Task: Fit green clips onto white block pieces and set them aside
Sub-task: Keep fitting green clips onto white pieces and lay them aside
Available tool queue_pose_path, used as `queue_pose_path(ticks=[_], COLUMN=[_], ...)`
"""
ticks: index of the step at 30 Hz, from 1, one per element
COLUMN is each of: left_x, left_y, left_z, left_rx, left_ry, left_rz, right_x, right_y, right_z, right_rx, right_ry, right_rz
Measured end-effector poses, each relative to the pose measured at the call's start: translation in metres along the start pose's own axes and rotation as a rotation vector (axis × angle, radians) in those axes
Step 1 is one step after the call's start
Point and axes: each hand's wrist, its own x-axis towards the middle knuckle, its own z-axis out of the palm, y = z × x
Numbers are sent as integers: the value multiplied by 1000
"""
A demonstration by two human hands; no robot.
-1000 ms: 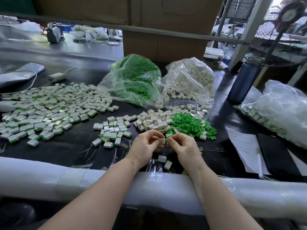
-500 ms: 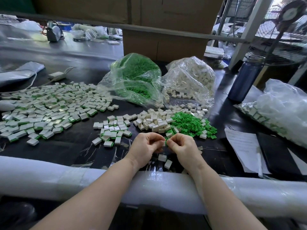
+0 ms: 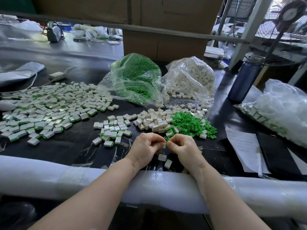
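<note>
Nearest the viewer, both forearms cross the padded table edge (image 3: 49, 176), and the left hand (image 3: 146, 149) and right hand (image 3: 184, 148) meet fingertip to fingertip, each pinching the same small white block piece (image 3: 164, 145) between them; whether a green clip is already seated on it cannot be told, as the fingers hide most of it. Two loose white blocks (image 3: 164, 161) lie just below the hands at 6 o'clock. At 10 o'clock sits a small cluster of finished pieces (image 3: 114, 130), and farther out at 9 to 10 o'clock a broad spread of finished pieces (image 3: 46, 108) — a lot is evidently done. At 12 to 1 o'clock lie the unclipped white pile (image 3: 152, 121) and loose green clips (image 3: 192, 124). Beyond them stand the bag of green clips (image 3: 136, 77) and the bag of white blocks (image 3: 192, 77), both well filled — so much appears left.
</note>
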Motion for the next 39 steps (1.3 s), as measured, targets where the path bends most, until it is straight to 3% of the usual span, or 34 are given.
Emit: queue_pose_path(ticks=[4, 9, 17, 23, 33, 39], left_x=[1, 2, 1, 4, 4, 4], left_y=[-1, 0, 0, -5, -6, -7], left_z=[1, 0, 1, 1, 1, 1], left_rx=[44, -182, -121, -92, -120, 43], left_ry=[5, 16, -55, 20, -30, -52], left_rz=[8, -77, -40, -27, -75, -56], right_x=[0, -1, 0, -3, -2, -2], right_y=[0, -1, 1, 0, -1, -1], right_z=[2, 4, 0, -1, 1, 2], right_rx=[-17, 135, 288, 345, 245, 168], right_ry=[11, 94, 153, 137, 139, 108], right_rz=[-15, -34, 26, 16, 15, 27])
